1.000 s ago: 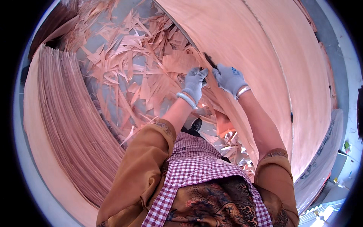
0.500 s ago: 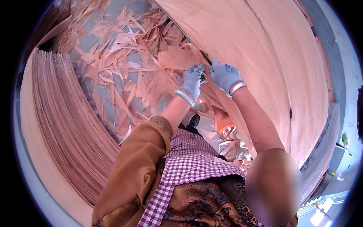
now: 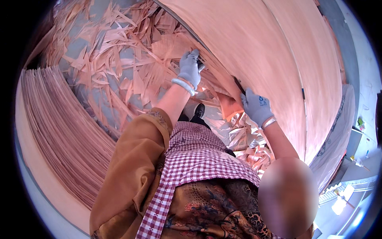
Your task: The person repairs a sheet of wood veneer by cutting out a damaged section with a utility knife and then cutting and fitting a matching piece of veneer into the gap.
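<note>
A broad, pale pinkish wood veneer sheet (image 3: pixel 254 51) lies on top of a pile to my right, its near edge curving past my hands. My right hand (image 3: pixel 258 106), in a light grey-blue glove, is closed around a slim dark knife (image 3: pixel 238 84) whose blade lies along the sheet's edge. My left hand (image 3: pixel 190 69), gloved the same way, is at that edge farther up and to the left. Its fingers are curled round a narrow veneer strip (image 3: pixel 213 65) beside the edge; the fingertips are partly hidden.
Loose veneer scraps (image 3: pixel 119 51) cover much of the grey floor (image 3: pixel 81 44). A tall stack of veneer sheets (image 3: pixel 65 131) stands to my left. An orange-toned piece (image 3: pixel 230 106) hangs below the sheet edge. My shoe (image 3: pixel 199 110) is among the scraps.
My right hand has moved down and right along the sheet edge with the knife, away from my left hand. My left hand has shifted slightly up and left.
</note>
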The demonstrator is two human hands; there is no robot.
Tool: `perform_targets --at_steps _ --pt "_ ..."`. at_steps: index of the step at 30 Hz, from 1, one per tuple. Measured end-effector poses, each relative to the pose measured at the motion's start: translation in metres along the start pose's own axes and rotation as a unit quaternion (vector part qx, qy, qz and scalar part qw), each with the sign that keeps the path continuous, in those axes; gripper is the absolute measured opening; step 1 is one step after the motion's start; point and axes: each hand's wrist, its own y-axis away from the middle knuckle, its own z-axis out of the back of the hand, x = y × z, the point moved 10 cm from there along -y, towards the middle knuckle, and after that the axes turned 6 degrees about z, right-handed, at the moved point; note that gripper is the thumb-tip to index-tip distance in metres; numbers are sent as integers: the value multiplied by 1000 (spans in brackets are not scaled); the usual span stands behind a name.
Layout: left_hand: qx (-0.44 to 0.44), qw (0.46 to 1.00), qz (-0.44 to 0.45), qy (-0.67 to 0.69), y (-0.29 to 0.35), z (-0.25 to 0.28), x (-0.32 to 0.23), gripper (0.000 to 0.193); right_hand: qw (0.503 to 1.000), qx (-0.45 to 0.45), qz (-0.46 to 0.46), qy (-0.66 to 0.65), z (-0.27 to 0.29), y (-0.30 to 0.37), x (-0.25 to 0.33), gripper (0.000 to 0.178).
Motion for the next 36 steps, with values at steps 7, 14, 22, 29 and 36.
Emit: perform_targets --at_steps 7,14,22,29,36 --pt "44 979 70 -184 50 -21 64 32 983 133 20 -127 16 0 -7 34" --pt "38 977 -38 -205 52 -28 69 15 998 -18 44 -36 -24 40 -47 34" --pt "83 979 -30 -183 108 -42 137 21 998 -20 42 -45 -66 131 -109 34" --pt "48 991 0 -124 154 -60 236 19 990 -17 120 -72 -64 123 -116 38" --pt "20 996 -35 -85 163 -54 241 23 999 3 -6 -40 -130 233 -188 35"
